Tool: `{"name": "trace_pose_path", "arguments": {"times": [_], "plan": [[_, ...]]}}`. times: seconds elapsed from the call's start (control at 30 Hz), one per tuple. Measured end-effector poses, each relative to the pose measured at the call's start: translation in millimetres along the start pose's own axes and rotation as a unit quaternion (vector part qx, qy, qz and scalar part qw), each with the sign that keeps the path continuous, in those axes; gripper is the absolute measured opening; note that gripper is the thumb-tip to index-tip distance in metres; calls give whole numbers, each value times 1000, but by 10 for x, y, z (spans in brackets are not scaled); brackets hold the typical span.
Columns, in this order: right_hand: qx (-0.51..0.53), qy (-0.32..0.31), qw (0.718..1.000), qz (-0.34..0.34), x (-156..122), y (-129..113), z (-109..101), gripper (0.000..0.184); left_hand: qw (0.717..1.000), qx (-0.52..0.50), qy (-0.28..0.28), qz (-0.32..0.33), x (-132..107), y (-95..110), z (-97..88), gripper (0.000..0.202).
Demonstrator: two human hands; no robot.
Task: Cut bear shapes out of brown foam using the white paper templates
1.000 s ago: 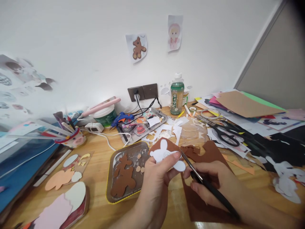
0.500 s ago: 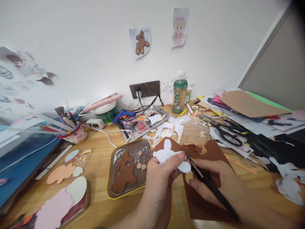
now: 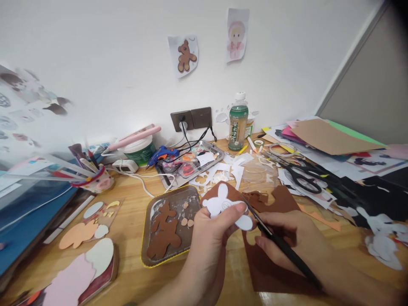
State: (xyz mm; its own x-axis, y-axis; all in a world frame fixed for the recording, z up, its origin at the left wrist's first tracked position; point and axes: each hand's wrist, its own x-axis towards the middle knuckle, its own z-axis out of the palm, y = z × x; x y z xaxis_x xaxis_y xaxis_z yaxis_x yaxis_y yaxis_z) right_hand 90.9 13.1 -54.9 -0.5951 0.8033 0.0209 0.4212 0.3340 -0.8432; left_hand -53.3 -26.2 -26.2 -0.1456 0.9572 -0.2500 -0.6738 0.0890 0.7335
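My left hand (image 3: pixel 213 231) pinches a white bear-shaped paper template (image 3: pixel 219 205) against a piece of brown sheet (image 3: pixel 234 193), thumb on top. In my right hand (image 3: pixel 287 238) is a slim black pen-shaped tool (image 3: pixel 291 253) with a narrow metallic front. Its tip is at the right edge of the template and brown piece; whether it cuts or draws is too small to tell. A larger brown sheet (image 3: pixel 270 272) with cut-out gaps lies under my right hand. Left of my hands, a yellow-rimmed tray (image 3: pixel 143 242) bears brown cut-out shapes (image 3: pixel 165 240) and small tan pieces.
A green-labelled bottle (image 3: pixel 238 123) stands by the wall. A blue glue gun (image 3: pixel 162 155) rests on a metal tray (image 3: pixel 219 154). Black scissors (image 3: pixel 304 180) and paper scraps lie at right, near stacked coloured sheets (image 3: pixel 331 136). A brush cup (image 3: pixel 98 180) stands left.
The view has shifted slightly, so most things sit a little further left. Both hands keep their holds on the template and the tool, with hardly any visible movement.
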Motion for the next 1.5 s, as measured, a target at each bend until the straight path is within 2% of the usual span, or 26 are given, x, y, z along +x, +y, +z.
{"name": "trace_pose_path", "arguments": {"times": [0.13, 0.4, 0.57, 0.7, 0.77, 0.9, 1.0, 1.07, 1.27, 1.5], "plan": [[-54, -12, 998, 7, 27, -42, -35, 12, 1000, 1, -18, 3, 20, 13, -12, 8], [-21, -1, 999, 41, 30, -174, -86, 9, 999, 25, -6, -31, 60, 39, -41, 6], [-9, -23, 999, 49, 17, -143, -91, 10, 999, 19, 1, -26, 81, 38, -49, 7], [-11, -49, 996, 73, 25, -137, -106, 14, 999, 36, -8, -27, 62, 28, -45, 5], [-17, -57, 996, 63, 26, -131, -112, 14, 999, 43, -16, -20, 55, 20, -38, 4], [0, -76, 995, 58, 19, -144, -120, 4, 999, 44, -24, -15, 56, 2, -30, 2], [9, -77, 994, 72, 22, -185, -133, 8, 999, 45, -24, -9, 57, 1, -34, 3], [9, -76, 995, 70, 26, -210, -140, 3, 998, 48, -26, -9, 52, 8, -38, 3], [-5, -57, 997, 56, 29, -219, -132, 8, 997, 61, -36, -12, 44, 25, -38, 2], [-14, -24, 999, 25, 59, -20, -119, 11, 997, 68, -32, -15, 78, 39, -88, 4]]}}
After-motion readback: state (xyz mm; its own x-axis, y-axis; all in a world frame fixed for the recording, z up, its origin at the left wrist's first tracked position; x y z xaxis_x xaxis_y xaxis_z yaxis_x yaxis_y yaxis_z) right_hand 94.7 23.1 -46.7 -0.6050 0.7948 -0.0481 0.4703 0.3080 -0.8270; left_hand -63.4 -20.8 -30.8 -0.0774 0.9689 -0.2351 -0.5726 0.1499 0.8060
